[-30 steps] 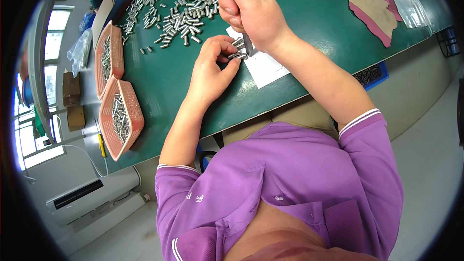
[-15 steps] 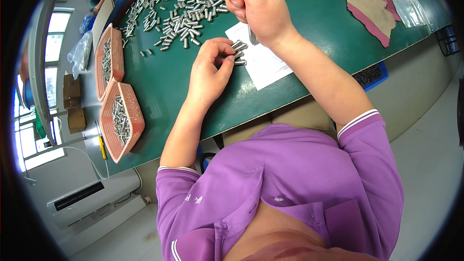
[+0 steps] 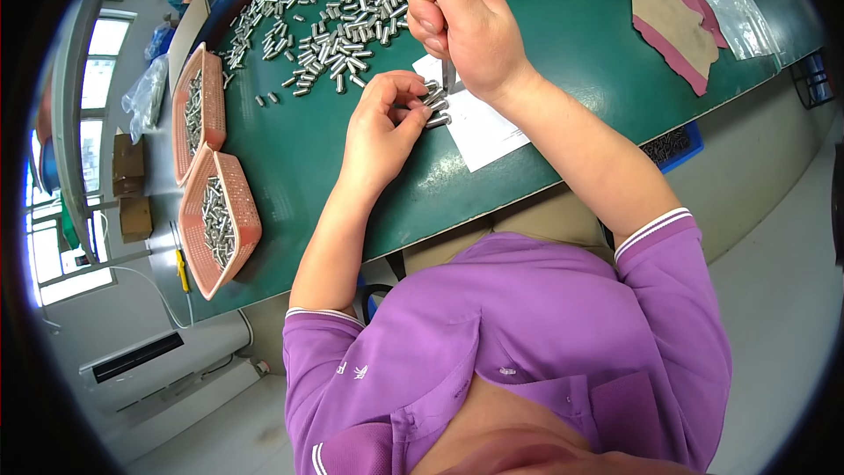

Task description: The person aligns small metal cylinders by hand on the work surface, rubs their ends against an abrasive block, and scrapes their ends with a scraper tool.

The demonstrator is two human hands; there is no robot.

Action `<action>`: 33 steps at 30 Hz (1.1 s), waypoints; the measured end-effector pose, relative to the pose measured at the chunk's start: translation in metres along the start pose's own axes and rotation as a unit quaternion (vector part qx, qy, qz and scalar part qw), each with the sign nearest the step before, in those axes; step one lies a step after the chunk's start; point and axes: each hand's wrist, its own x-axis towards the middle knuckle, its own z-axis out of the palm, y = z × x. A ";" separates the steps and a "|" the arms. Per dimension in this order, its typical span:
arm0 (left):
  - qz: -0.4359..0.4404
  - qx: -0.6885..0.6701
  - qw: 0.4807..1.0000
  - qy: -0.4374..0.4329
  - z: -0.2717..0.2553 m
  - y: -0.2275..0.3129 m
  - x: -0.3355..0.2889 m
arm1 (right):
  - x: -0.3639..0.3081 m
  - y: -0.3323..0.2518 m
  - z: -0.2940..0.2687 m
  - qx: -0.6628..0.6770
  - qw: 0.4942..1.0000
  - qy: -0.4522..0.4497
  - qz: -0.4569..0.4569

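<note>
A left hand (image 3: 384,127) is pinching metal pins (image 3: 439,106) beside a white sheet (image 3: 482,139) on a green tabletop (image 3: 299,145), while the right hand (image 3: 470,31), tightly fisted, is gripping a narrow metal tool (image 3: 449,77) (1 pin rolling could send it skidding).

cylinders (image 3: 359,32): shiny metal | sheet (image 3: 483,134): matt paper | tabletop (image 3: 303,154): smooth, glossy

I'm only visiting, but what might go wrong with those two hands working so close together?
The narrow grey tool in the right hand sits very near the left hand, so a slip might hurt its fingers.

The small metal pieces at the left fingertips look smooth and rounded, so a bump could set them rolling.

The white paper lies right beside them and might get nicked.
</note>
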 end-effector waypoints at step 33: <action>0.057 0.142 0.987 0.048 0.011 0.006 0.005 | -0.007 -0.022 0.004 -0.042 0.998 0.025 0.040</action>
